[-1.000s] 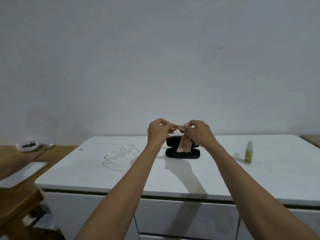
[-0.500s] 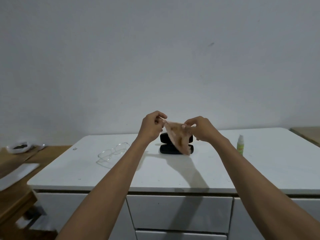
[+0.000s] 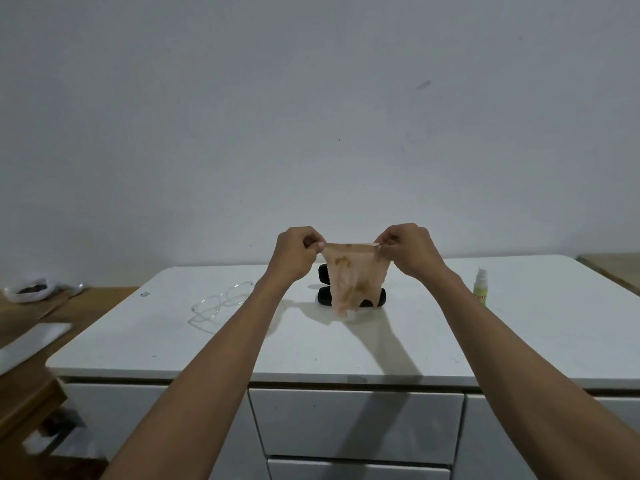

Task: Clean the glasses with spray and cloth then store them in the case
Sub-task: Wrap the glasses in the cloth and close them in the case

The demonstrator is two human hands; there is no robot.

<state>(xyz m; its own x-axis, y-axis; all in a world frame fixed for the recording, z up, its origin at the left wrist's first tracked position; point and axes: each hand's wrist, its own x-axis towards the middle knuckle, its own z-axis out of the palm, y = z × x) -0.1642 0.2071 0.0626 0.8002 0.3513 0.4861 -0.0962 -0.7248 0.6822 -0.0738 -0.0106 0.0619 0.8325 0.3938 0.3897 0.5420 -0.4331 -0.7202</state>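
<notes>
- Nearest the camera, two bare forearms reach forward over the front edge of a white cabinet, whose drawers show below the top.
- Above the middle of the top, the left hand pinches the left upper corner of a cloth between thumb and curled fingers.
- At the same height, the right hand pinches the right upper corner in the same way, so the top edge of the cloth runs taut between the two hands.
- Below that edge the cloth hangs loose; it is thin, peach-coloured with brownish marks, and its lower end dangles just above the cabinet top.
- Behind the cloth, a black case lies open on the top, partly hidden by the fabric.
- Left of the case and apart from it, clear-framed glasses rest on the white surface.
- Right of the case, well apart, a small spray bottle with a green label stands upright.
- Far left, beyond a wooden table, a white bag holds something dark.
- Farthest back, a plain grey wall fills the upper view.
</notes>
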